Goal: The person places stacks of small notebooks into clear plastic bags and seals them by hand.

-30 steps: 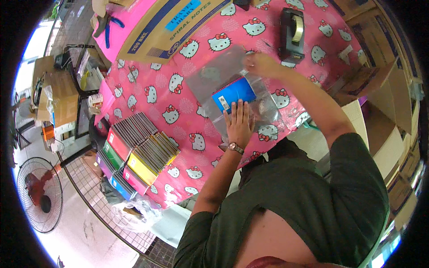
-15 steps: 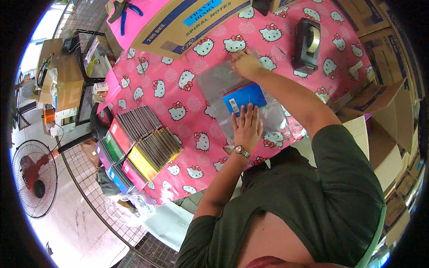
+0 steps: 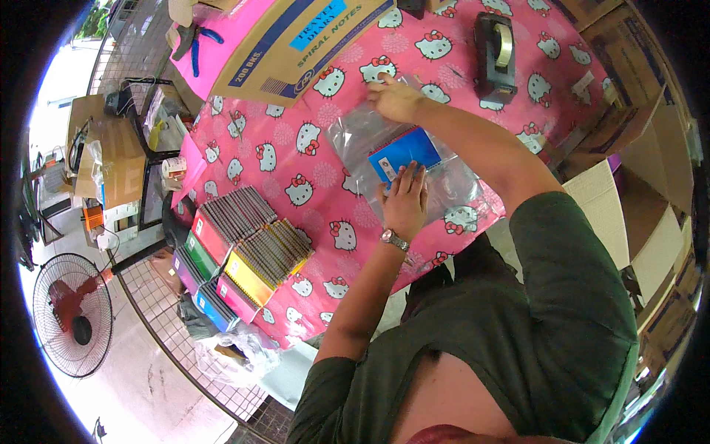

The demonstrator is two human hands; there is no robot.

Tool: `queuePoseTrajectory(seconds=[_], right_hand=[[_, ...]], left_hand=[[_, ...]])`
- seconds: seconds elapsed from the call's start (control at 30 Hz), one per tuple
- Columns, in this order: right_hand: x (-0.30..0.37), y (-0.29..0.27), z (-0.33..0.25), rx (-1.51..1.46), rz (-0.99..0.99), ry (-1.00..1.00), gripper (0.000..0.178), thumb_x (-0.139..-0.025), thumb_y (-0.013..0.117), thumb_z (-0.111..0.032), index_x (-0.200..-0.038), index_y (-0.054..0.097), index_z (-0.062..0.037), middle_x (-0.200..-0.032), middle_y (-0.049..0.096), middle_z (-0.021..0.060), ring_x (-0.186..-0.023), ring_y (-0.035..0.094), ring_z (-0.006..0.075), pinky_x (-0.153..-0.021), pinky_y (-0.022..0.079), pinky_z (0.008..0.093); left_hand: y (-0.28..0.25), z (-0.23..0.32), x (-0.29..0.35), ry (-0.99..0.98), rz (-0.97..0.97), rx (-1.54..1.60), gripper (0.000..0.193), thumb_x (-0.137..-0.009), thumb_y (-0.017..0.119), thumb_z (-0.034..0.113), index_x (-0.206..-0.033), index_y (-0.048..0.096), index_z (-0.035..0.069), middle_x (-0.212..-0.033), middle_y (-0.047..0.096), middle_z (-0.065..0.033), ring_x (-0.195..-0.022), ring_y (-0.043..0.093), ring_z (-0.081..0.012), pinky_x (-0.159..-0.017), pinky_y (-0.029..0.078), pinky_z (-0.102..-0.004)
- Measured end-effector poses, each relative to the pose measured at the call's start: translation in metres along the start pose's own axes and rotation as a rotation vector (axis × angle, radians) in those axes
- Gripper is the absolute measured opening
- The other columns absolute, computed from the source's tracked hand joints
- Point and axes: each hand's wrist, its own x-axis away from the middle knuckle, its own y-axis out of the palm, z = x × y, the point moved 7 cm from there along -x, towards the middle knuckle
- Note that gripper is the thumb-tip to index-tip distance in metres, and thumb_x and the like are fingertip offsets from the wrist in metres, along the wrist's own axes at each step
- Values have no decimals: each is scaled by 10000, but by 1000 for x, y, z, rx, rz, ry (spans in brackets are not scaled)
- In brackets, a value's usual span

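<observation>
A blue spiral notebook [image 3: 414, 148] with a small white label lies on clear plastic bags [image 3: 351, 137] spread over the table; whether it is inside one cannot be told. My left hand [image 3: 405, 200] rests flat on the notebook's near edge, its fingers stretched out and a wristwatch [image 3: 395, 239] at its wrist. Reaching across from the right, my right hand [image 3: 397, 100] has its fingers bent in a pinch at the far edge of the plastic. Its fingertips are partly hidden.
Bundled spiral notebooks [image 3: 248, 244] in several colours stand at the left. A carton [image 3: 296, 52] sits at the back, with blue-handled pliers [image 3: 196, 48] beside it. The black tape dispenser [image 3: 495, 63] is far right; an open carton [image 3: 599, 207] stands beside my right arm.
The whole view has shifted slightly. My right hand now pinches at the far edge of the plastic, which looks more lifted and glossy. My left hand stays on the notebook's near edge.
</observation>
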Motion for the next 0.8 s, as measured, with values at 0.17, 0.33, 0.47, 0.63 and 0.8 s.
queuePoseTrajectory(seconds=[0.17,0.33,0.47,0.63,0.8], right_hand=[[5,9,0,-132,-124,30,191,-732,603,-209,-901,620,-121,-952,600,19,-1019,518,210,-923,378,382],[55,-55,-48,-199,107,100,156,-727,590,-203,-830,560,-90,-895,599,69,-917,562,245,-883,414,377],[99,-62,-82,-124,273,228,244,-765,538,-159,-994,582,-90,-912,588,46,-944,555,214,-919,396,379],[105,-61,-97,-9,329,376,255,-776,529,-167,-1002,618,-88,-949,565,48,-942,537,203,-948,375,392],[113,-55,-95,24,232,385,250,-780,554,-234,-947,649,-73,-1008,551,67,-954,525,219,-949,373,398]], left_hand=[[-3,-3,-7,28,-22,58,368,-809,584,136,-1177,578,135,-1281,529,-50,-1115,534,-219,-925,317,-455],[4,-52,-23,-39,119,213,462,-694,654,50,-1142,559,104,-1304,484,-116,-1086,507,-307,-921,325,-480],[-43,-32,-54,-4,309,-222,607,-651,714,152,-1213,485,129,-1279,451,-103,-1178,447,-303,-1029,251,-558],[-40,-84,-56,20,-411,-378,476,-639,738,229,-1056,586,56,-1350,430,-104,-1252,390,-312,-1041,213,-585],[-85,-9,-38,155,-51,-304,461,-629,751,229,-1005,587,18,-1260,486,-164,-1182,438,-317,-1016,298,-519]])
